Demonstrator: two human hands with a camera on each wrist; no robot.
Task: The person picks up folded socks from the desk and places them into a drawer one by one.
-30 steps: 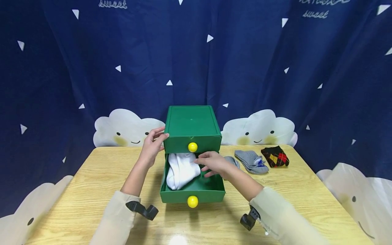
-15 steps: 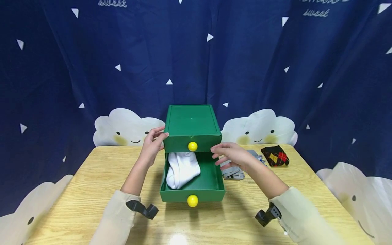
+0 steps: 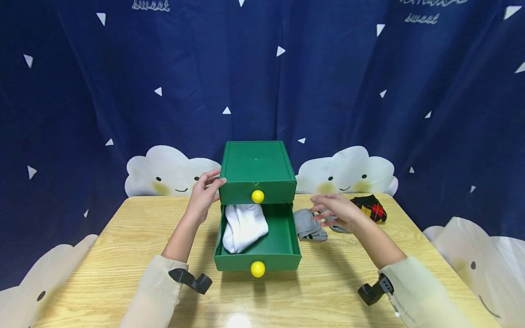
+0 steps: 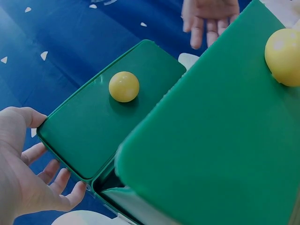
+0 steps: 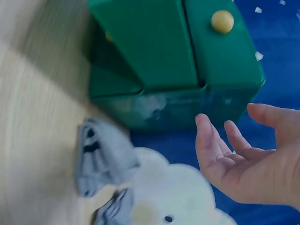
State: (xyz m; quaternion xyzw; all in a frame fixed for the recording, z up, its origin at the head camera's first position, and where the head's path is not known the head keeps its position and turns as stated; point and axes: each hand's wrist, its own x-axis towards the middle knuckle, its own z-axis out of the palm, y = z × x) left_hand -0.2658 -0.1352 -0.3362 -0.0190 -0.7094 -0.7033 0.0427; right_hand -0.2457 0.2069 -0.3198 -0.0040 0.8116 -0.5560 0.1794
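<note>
My left hand [image 3: 202, 198] rests against the left side of a green drawer cabinet [image 3: 256, 159], its thumb at the upper front edge and the fingers spread along the side. The top drawer, with a yellow knob [image 3: 258, 197], is closed. Below it a drawer [image 3: 283, 253] is pulled out, holding folded white socks [image 3: 244, 230]. To the right of the cabinet, my right hand [image 3: 337, 212] hovers with loose fingers, holding nothing. Folded grey socks [image 3: 305, 223] lie beside the drawer. A second grey pair [image 5: 115, 208] is mostly hidden by that hand in the head view.
Black argyle socks [image 3: 372, 208], red and yellow in pattern, lie at the table's back right, partly behind my right forearm. The wooden table [image 3: 156, 228] ends at a blue curtain [image 3: 184, 68] with white clouds. In the right wrist view, a lower closed drawer [image 5: 110, 70] shows beneath the pulled-out one.
My right hand has moved out from over the pulled-out drawer to the right, above the grey socks. My left hand and the white socks have stayed put.
</note>
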